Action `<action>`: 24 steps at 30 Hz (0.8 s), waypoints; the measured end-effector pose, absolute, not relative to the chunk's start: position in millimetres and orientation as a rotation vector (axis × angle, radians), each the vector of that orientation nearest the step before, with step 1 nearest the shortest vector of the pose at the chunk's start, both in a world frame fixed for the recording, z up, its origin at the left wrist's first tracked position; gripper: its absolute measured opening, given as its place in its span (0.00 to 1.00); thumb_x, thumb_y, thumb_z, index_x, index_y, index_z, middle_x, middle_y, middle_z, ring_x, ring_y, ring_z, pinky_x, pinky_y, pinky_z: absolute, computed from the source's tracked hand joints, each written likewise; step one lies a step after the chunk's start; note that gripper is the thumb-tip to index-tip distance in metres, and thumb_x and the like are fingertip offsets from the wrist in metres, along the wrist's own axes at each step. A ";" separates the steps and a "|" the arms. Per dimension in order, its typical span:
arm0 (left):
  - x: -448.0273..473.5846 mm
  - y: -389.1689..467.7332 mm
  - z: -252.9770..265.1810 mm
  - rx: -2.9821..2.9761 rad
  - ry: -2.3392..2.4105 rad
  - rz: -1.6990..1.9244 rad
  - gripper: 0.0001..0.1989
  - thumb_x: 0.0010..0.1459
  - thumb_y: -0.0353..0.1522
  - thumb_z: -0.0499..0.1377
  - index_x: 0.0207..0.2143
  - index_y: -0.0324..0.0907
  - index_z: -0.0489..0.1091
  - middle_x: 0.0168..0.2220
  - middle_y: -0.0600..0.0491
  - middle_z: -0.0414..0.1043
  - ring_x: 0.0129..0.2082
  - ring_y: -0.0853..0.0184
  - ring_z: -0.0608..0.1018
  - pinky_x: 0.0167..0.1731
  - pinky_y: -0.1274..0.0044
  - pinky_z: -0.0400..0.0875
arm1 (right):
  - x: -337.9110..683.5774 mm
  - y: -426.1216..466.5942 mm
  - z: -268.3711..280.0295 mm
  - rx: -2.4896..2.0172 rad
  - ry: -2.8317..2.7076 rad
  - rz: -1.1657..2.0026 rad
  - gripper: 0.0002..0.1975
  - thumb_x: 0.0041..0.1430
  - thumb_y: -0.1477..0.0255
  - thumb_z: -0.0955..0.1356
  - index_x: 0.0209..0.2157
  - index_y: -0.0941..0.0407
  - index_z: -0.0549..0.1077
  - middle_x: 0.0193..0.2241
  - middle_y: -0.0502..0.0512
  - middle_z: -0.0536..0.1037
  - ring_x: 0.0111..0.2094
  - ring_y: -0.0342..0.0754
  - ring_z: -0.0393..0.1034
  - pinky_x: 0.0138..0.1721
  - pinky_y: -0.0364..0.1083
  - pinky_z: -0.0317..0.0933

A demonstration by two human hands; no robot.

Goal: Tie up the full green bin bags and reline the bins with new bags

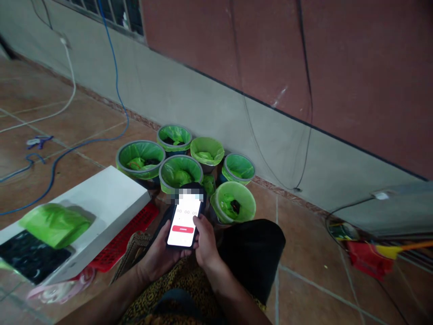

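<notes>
While I sit with my knees apart, the phone [184, 221] is upright between my two hands, above my lap and just short of the bins [232, 186]. Phone: slim slab, dark edge, bright white screen; a row of zeros in pairs, red rounded bar below, top strip pixelated.

Grip: left hand [157, 250] curled round the lower left edge, thumb along the side, holding the phone. Right hand [205, 239] closed in on the right edge, thumb bent over the screen's border near the red bar; whether its tip presses the glass I cannot tell. Fingers mostly hidden behind.

Materials: six round bins, thin green plastic liners crumpled inside, some rims grey. To my left, a smooth white box [111, 192] with sharp corners, bearing a puffy, creased green bag [57, 224] and a glossy black panel [29, 257]. Red perforated plastic basket [126, 239] beside it. Spotted cloth [189, 280] at my lap; matte, reddish-brown floor tiles [304, 253] with pale joints.
</notes>
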State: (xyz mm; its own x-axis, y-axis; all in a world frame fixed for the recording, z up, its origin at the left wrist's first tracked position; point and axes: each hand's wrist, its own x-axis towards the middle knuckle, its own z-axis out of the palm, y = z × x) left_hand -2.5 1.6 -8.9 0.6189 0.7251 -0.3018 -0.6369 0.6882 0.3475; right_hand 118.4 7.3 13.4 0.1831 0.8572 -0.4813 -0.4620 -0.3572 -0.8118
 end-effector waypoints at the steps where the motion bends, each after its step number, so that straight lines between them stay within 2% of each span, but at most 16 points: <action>1: -2.9 1.6 -9.5 0.218 0.435 0.784 0.25 0.65 0.45 0.49 0.52 0.37 0.73 0.41 0.41 0.79 0.37 0.58 0.81 0.35 0.72 0.76 | 118.6 7.2 12.7 -1.318 -0.411 1.457 0.19 0.48 0.59 0.71 0.38 0.58 0.73 0.24 0.47 0.74 0.18 0.36 0.61 0.13 0.35 0.43; 7: -3.9 0.9 -11.8 0.246 0.390 0.779 0.27 0.65 0.46 0.48 0.51 0.37 0.73 0.42 0.40 0.79 0.39 0.56 0.81 0.36 0.72 0.75 | 118.7 6.9 7.6 -1.384 -0.339 1.449 0.23 0.48 0.53 0.70 0.38 0.57 0.73 0.25 0.47 0.74 0.16 0.35 0.57 0.12 0.34 0.40; 13: -3.7 0.3 -12.8 0.232 0.395 0.787 0.27 0.66 0.46 0.47 0.51 0.35 0.73 0.43 0.37 0.78 0.40 0.55 0.81 0.36 0.71 0.75 | 119.7 7.2 1.9 -1.396 -0.341 1.467 0.26 0.48 0.51 0.70 0.40 0.57 0.73 0.29 0.50 0.76 0.17 0.35 0.60 0.12 0.35 0.41; 18: -4.1 -0.6 -12.0 0.220 0.375 0.793 0.27 0.66 0.44 0.48 0.53 0.34 0.71 0.43 0.37 0.78 0.40 0.55 0.81 0.37 0.71 0.74 | 119.8 5.9 2.6 -1.414 -0.325 1.441 0.24 0.49 0.52 0.70 0.39 0.57 0.73 0.26 0.47 0.74 0.16 0.35 0.58 0.12 0.35 0.42; 24: -4.7 -0.3 -15.3 0.210 0.370 0.784 0.26 0.66 0.43 0.48 0.56 0.35 0.68 0.45 0.37 0.78 0.41 0.56 0.81 0.37 0.71 0.74 | 118.5 5.1 13.5 -1.337 -0.389 1.473 0.21 0.47 0.57 0.71 0.39 0.56 0.72 0.25 0.46 0.74 0.19 0.36 0.62 0.14 0.34 0.47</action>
State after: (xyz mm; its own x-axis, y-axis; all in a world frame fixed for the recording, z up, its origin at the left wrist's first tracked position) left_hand -4.7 -0.3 -15.3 0.6485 0.7206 -0.2453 -0.6479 0.6917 0.3192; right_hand 118.5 5.1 13.5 0.1862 0.8349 -0.5179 -0.4699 -0.3873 -0.7932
